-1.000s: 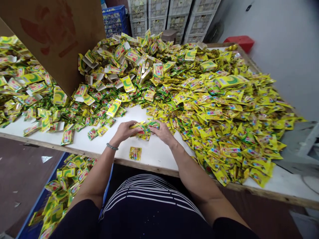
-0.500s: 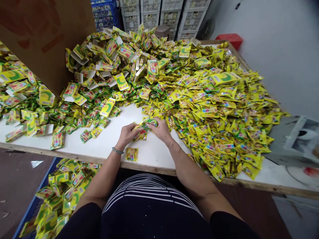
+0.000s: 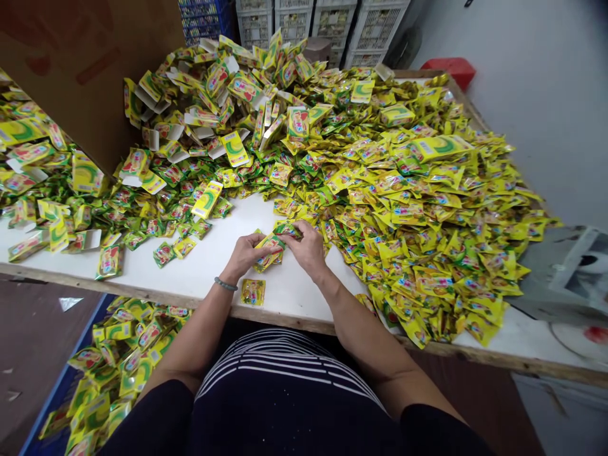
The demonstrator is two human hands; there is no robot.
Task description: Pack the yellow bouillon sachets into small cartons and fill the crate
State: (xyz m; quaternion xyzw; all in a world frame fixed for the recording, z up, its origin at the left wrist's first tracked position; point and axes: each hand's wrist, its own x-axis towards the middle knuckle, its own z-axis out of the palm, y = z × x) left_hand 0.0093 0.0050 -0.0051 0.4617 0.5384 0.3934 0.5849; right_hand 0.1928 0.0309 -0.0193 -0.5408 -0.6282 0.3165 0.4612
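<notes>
My left hand (image 3: pixel 247 254) is closed on a small yellow-green box (image 3: pixel 270 244), held at a slant just above the white table. My right hand (image 3: pixel 308 248) pinches a green candy packet (image 3: pixel 287 229) at the box's upper right end. Packet and box appear to touch; whether the packet is partly inside, I cannot tell. Below the box a bit of another yellow packet shows, partly covered. A single yellow packet (image 3: pixel 253 292) lies flat by the table's front edge, near my left wrist.
A large heap of yellow packets (image 3: pixel 408 215) covers the right side. Small boxes (image 3: pixel 234 149) and green packets pile up at the back and left, beside a brown cardboard carton (image 3: pixel 95 82). A blue crate (image 3: pixel 76 380) of boxes stands below left. A grey machine (image 3: pixel 560 278) sits at right.
The box between my hands has turned so its printed face shows more. My right hand has shifted slightly with the green packet. The camera view has moved a little.
</notes>
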